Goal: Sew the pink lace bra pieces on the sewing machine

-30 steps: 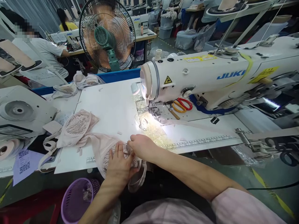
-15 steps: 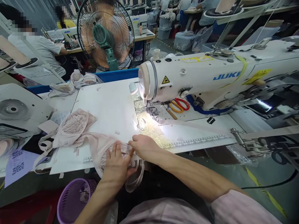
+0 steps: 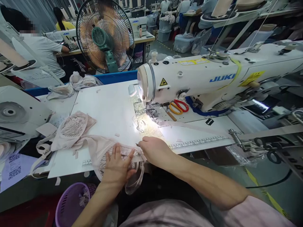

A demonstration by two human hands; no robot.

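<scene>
Lace bra (image 3: 96,146): overhanging table's (image 3: 109,108) front edge; cups apparently joined, edging seemingly unfinished.
Left hand (image 3: 117,164): spread on lace, grip released.
Right hand (image 3: 155,151): grip pinching small dark-tipped tool (image 3: 137,145), type unclear.

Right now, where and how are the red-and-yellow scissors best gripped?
Probably by the loops of the scissors, from the near side of the table: the loops show uncovered there, while the sewing machine rises behind them; the blades are hard to make out.
</scene>
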